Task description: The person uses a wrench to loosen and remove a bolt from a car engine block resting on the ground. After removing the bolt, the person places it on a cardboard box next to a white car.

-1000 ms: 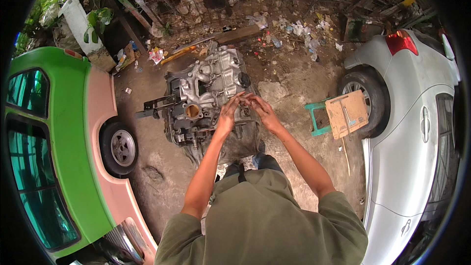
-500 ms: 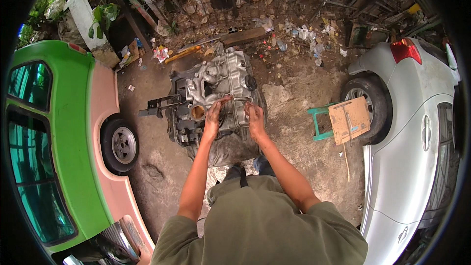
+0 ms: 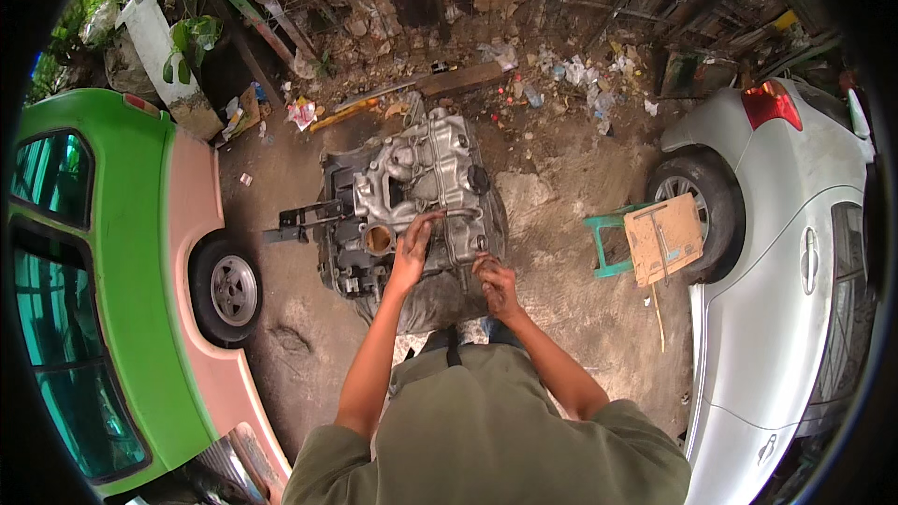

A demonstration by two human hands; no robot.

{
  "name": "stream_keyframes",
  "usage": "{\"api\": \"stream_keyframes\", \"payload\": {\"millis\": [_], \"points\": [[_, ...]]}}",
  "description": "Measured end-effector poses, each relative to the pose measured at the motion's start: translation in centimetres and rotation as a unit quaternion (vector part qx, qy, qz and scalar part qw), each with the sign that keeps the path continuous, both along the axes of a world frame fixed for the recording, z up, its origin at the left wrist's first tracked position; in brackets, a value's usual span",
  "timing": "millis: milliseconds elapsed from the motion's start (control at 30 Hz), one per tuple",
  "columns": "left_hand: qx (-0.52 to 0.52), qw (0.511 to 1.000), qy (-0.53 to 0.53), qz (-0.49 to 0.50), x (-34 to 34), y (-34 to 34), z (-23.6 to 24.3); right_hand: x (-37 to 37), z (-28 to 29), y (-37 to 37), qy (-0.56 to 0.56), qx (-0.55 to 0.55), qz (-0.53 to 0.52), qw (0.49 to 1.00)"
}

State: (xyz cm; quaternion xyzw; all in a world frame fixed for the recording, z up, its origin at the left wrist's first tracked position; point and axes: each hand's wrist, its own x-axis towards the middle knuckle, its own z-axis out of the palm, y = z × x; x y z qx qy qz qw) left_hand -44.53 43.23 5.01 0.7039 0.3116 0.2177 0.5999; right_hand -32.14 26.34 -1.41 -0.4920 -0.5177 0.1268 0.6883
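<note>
A bulky metal engine [image 3: 400,163] sits low on the ground in front of me, with a silver ribbed cover [image 3: 452,157] along its right side and a black round cap [image 3: 477,179] on that cover. My left hand [image 3: 412,251] reaches over the engine's near part, fingers stretched out, fingertips at the left end of a short curved pipe [image 3: 463,212]. Near the cover's close right corner is my right hand [image 3: 498,284], its fingers curled and pinched together; whatever they hold, if anything, is too small to make out. A round brownish opening [image 3: 378,239] lies left of my left hand.
A green and pink vehicle [image 3: 178,224] stands on the left, a silver car [image 3: 758,318] on the right. Beside the car's wheel is a green stool [image 3: 610,266] with a brown board [image 3: 664,238]. Litter [image 3: 585,75] and a wooden plank [image 3: 463,78] lie along the far wall.
My right hand has drawn back toward me and slightly right, away from the curved pipe to the cover's near corner. My left hand stays by the pipe, shifted slightly nearer.
</note>
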Motion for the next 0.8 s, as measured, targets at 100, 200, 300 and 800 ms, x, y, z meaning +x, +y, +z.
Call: {"api": "stream_keyframes", "payload": {"millis": [100, 200, 300, 800], "points": [[-0.001, 1.000, 0.013, 0.003, 0.1, -0.5, 0.1, -0.1, 0.7, -0.5, 0.000, -0.028, -0.011, 1.000], [0.014, 1.000, 0.022, 0.007, 0.1, -0.7, 0.1, -0.7, 2.6, -2.0, 0.010, -0.223, -0.048, 0.974], [0.005, 0.999, 0.032, 0.004, 0.0, -1.0, -0.1, -1.2, 4.6, -2.9, 0.045, -0.325, -0.073, 0.942], [0.063, 0.996, 0.068, 0.005, 0.1, -1.1, -0.9, -1.2, 2.7, -0.8, 0.038, -0.444, -0.093, 0.891]]}}
